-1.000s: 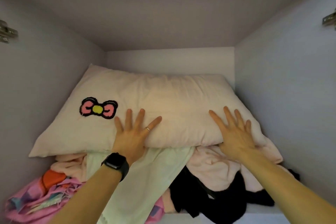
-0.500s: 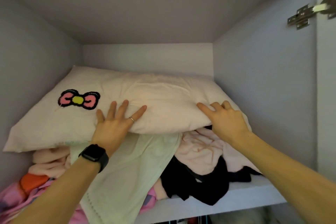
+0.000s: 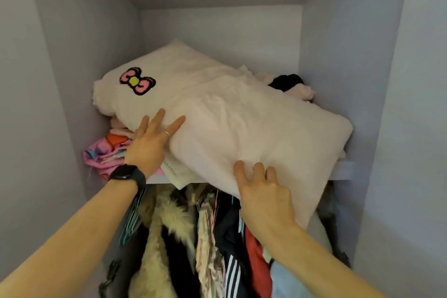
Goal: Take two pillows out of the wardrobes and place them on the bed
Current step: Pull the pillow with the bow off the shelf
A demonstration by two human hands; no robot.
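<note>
A pale pink pillow [image 3: 232, 113] with a pink bow patch lies slanted on the wardrobe's top shelf [image 3: 343, 172], its near right corner hanging out over the shelf edge. My left hand [image 3: 152, 143], with a black watch on the wrist, presses against the pillow's near left edge, fingers spread on top. My right hand [image 3: 263, 193] grips the overhanging front edge from outside, fingers curled onto the fabric. No second pillow shows in this view.
Under and behind the pillow lie crumpled clothes: a pink patterned piece [image 3: 104, 155] at left, black and pink ones [image 3: 290, 84] at the back. Below the shelf hang a fur coat [image 3: 164, 237] and several garments. Lilac wardrobe walls close in on both sides.
The pillow has slid out toward me and turned, its right end now past the shelf edge. Both hands came back with it. The view has dropped, showing the hanging clothes.
</note>
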